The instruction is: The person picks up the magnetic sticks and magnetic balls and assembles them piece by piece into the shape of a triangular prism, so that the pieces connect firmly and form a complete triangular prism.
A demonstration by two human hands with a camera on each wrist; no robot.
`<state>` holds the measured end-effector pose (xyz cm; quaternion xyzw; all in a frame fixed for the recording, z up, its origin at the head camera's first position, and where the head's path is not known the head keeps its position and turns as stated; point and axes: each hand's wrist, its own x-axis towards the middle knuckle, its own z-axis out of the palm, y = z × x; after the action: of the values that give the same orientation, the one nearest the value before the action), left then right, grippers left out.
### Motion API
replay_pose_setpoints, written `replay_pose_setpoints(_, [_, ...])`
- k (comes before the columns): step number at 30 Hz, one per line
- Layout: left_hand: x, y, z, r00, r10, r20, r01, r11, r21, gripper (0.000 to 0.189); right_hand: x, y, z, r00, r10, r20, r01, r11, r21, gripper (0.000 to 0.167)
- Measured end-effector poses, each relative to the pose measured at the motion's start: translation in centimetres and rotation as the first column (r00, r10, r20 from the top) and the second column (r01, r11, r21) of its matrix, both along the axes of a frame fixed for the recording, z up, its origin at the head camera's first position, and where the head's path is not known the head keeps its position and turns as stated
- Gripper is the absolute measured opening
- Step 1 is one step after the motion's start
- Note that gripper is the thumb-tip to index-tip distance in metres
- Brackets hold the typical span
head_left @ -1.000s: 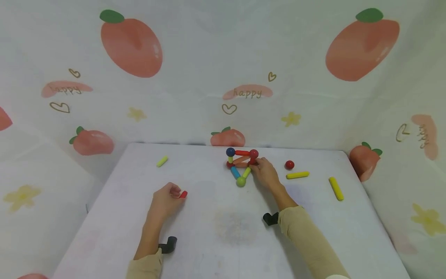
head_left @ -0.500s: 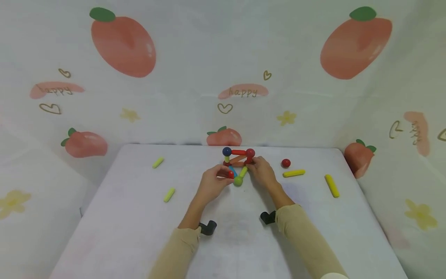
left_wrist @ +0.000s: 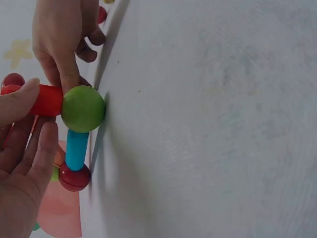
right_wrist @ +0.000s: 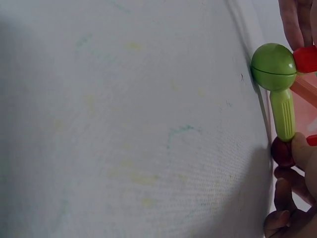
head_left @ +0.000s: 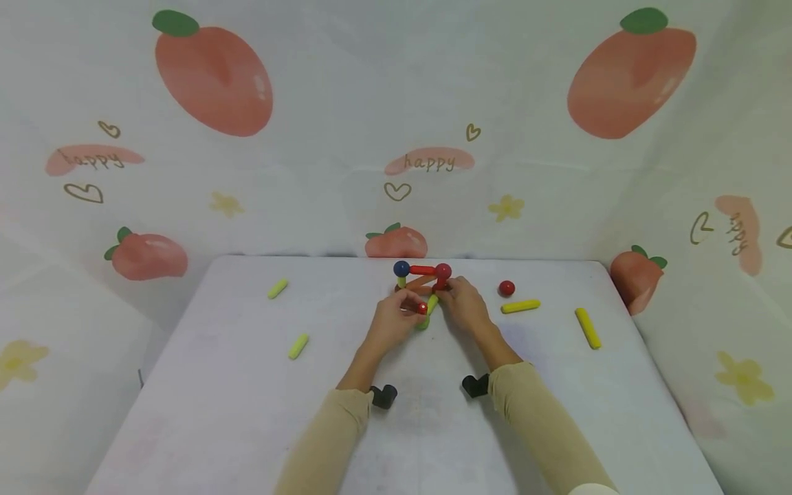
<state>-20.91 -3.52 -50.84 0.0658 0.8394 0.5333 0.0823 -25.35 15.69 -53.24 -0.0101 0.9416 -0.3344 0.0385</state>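
At the table's back stands a frame of coloured rods and balls, topped by a dark blue ball (head_left: 401,269) and a red ball (head_left: 443,272) joined by a red rod. My left hand (head_left: 391,322) pinches another short red rod (left_wrist: 48,100) between thumb and fingers. That rod's end meets the green ball (left_wrist: 83,109) at the frame's front corner. From this ball run a blue rod (left_wrist: 76,150) and a yellow-green rod (right_wrist: 282,114). My right hand (head_left: 465,306) grips the dark red ball (right_wrist: 283,151) at the right base corner. Fingers partly cover the base.
Right of the frame lie a loose red ball (head_left: 507,288), a yellow rod (head_left: 520,306) and another yellow rod (head_left: 588,328). To the left are two light green rods, a far rod (head_left: 278,289) and a nearer rod (head_left: 298,346). A printed cloth (head_left: 309,151) hangs behind the table.
My left hand has carried the red rod rightward from the left side of the table to the green ball. A light green rod now shows where that hand was. My right hand stays at the frame.
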Motion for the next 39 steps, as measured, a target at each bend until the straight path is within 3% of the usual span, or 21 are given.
replay_pose_setpoints(4, [-0.3, -1.1, 0.6, 1.000, -0.009, -0.012, 0.009, 1.000, 0.006, 0.031, 0.1, -0.1, 0.0, 1.000, 0.007, 0.002, -0.007, 1.000, -0.003, 0.033])
replay_pose_setpoints(8, [-1.6, -2.5, 0.8, 0.998, 0.061, -0.018, -0.061, 0.998, -0.011, 0.032, 0.2, -0.2, 0.2, 1.000, 0.016, 0.014, -0.016, 1.000, 0.014, 0.033])
replay_pose_setpoints(12, [-3.3, -3.2, 0.1, 0.992, 0.124, -0.022, -0.125, 0.987, -0.098, 0.037, 0.3, -0.2, 0.7, 0.999, 0.034, 0.032, -0.036, 0.998, 0.052, 0.035])
replay_pose_setpoints(16, [-4.6, -2.9, -1.0, 0.993, 0.114, -0.038, -0.119, 0.971, -0.206, 0.042, 0.9, 0.4, 1.3, 0.998, 0.047, 0.044, -0.052, 0.992, 0.113, 0.048])
replay_pose_setpoints(19, [-5.2, -2.4, -1.4, 0.993, 0.108, -0.052, -0.117, 0.963, -0.242, 0.038, 1.1, 1.7, 1.8, 0.999, 0.045, -0.010, -0.043, 0.982, 0.184, 0.056])
replay_pose_setpoints(23, [-5.4, -2.0, -1.4, 0.990, 0.124, -0.064, -0.137, 0.953, -0.270, 0.033, 1.1, 4.5, 2.0, 0.985, 0.035, -0.171, 0.014, 0.961, 0.277, 0.051])
replay_pose_setpoints(26, [-5.5, -2.0, -1.3, 0.989, 0.133, -0.071, -0.148, 0.947, -0.287, 0.032, 1.2, 7.0, 2.1, 0.968, 0.000, -0.252, 0.075, 0.955, 0.287, 0.048])
replay_pose_setpoints(32, [-5.4, -1.8, -0.9, 0.986, 0.153, -0.069, -0.166, 0.948, -0.270, 0.031, 1.4, 10.5, 1.9, 0.980, -0.077, -0.182, 0.128, 0.948, 0.290, 0.050])
replay_pose_setpoints(36, [-5.3, -1.4, -0.6, 0.985, 0.164, -0.048, -0.171, 0.949, -0.266, 0.032, 1.6, 11.1, 1.8, 0.988, -0.086, -0.124, 0.122, 0.940, 0.319, 0.049])
replay_pose_setpoints(39, [-5.2, -1.1, -0.5, 0.985, 0.172, -0.027, -0.173, 0.947, -0.270, 0.032, 1.8, 11.0, 1.9, 0.986, -0.096, -0.133, 0.132, 0.946, 0.296, 0.047])
